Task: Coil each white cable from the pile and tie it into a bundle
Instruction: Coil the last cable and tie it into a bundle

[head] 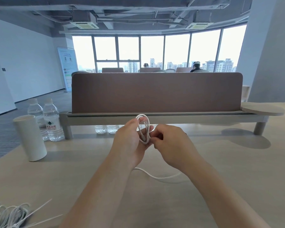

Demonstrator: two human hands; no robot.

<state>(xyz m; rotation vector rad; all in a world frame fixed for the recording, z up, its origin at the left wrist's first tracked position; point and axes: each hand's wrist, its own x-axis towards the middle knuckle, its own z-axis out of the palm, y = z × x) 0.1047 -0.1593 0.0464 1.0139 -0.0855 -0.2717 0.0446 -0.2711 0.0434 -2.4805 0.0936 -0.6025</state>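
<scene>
Above the desk (220,162), white cable (144,127) gripped in left hand (130,139), pinched by right hand (169,142), fingertips hidden; pile (8,214) half cropped.

The pale tabletop (237,170) carries a white cup (30,137) and two water bottles (52,120) well left of the left grip (130,139). Behind that grip stands a low shelf (187,120). Beneath the right grip (169,142) lies slack white cable (156,177); the cable pile (8,214) with ties (39,207) lies nearer, far left.
</scene>
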